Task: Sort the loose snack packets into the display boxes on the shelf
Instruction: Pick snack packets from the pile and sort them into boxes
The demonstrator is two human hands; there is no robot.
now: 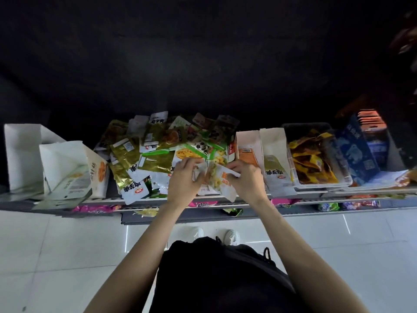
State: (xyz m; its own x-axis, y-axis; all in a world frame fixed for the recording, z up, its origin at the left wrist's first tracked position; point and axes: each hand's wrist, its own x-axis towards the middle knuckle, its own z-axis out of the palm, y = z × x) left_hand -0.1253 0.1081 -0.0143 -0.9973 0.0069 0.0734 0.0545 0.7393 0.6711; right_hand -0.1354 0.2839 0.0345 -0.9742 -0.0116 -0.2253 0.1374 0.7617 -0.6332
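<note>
Gripping a small white-and-orange snack packet (222, 177) with both hands, left hand (184, 179) and right hand (246, 179), fingers curled around it, above the shelf (108, 201). Still awaiting sorting: heaped loose green-and-gold packets (153, 150); white cardboard display boxes (67, 168) looking mostly unfilled.

White shoes (231, 236) stand on the pale tiled floor (56, 256) below.
</note>
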